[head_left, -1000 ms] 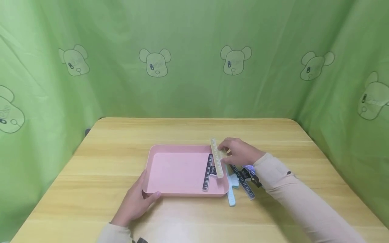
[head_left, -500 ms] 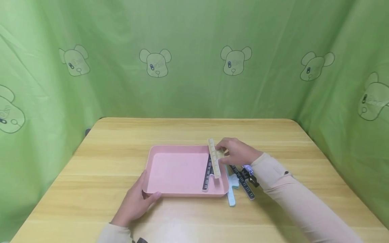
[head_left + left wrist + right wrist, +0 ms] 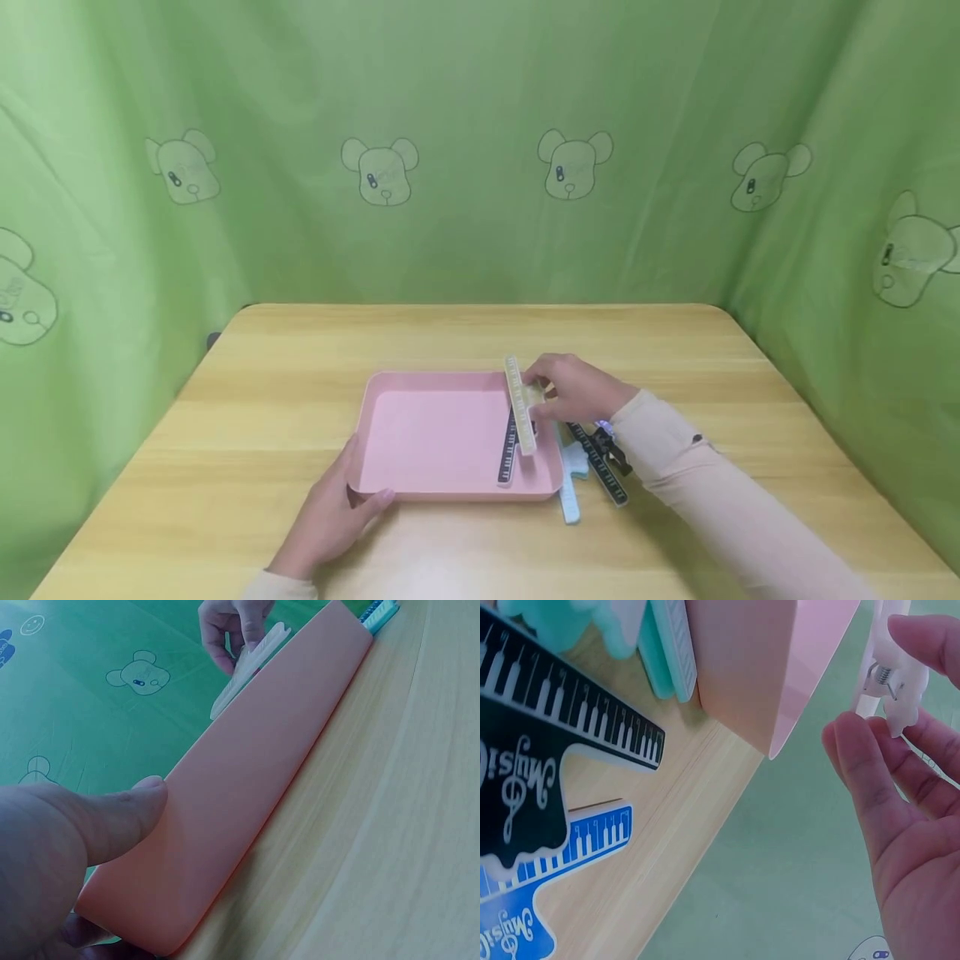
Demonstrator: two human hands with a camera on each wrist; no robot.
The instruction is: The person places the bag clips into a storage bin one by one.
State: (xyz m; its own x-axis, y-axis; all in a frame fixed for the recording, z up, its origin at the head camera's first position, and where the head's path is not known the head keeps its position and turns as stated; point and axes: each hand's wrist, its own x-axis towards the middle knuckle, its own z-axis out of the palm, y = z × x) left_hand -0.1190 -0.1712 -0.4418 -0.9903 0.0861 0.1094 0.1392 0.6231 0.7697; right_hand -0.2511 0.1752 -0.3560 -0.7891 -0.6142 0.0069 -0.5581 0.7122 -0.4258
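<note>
My left hand (image 3: 322, 518) grips the near left corner of a pink tray (image 3: 427, 442), its thumb pressed along the outer wall (image 3: 217, 795). Over the tray's right end, my right hand (image 3: 579, 388) pinches a pale yellow music clip (image 3: 519, 408) with a piano-key strip. The right wrist view shows this clip's metal spring (image 3: 884, 676) between thumb and fingers. Beneath the raised clip, a black piano-key clip (image 3: 506, 462) lies inside the tray and is partly covered. In the left wrist view the pale clip (image 3: 251, 667) appears above the tray's rim.
Right of the tray, a light blue clip (image 3: 570, 500) and a black clip (image 3: 609, 479) lie on the wooden table (image 3: 285, 400). A blue clip (image 3: 592, 840) sits by the black one, mostly hidden by the right arm in the head view. Green curtains (image 3: 480, 250) surround the table.
The right hand has carried the pale yellow clip slightly left, further over the tray and the black clip. The left hand stays on the tray corner. The head view has tipped up slightly.
</note>
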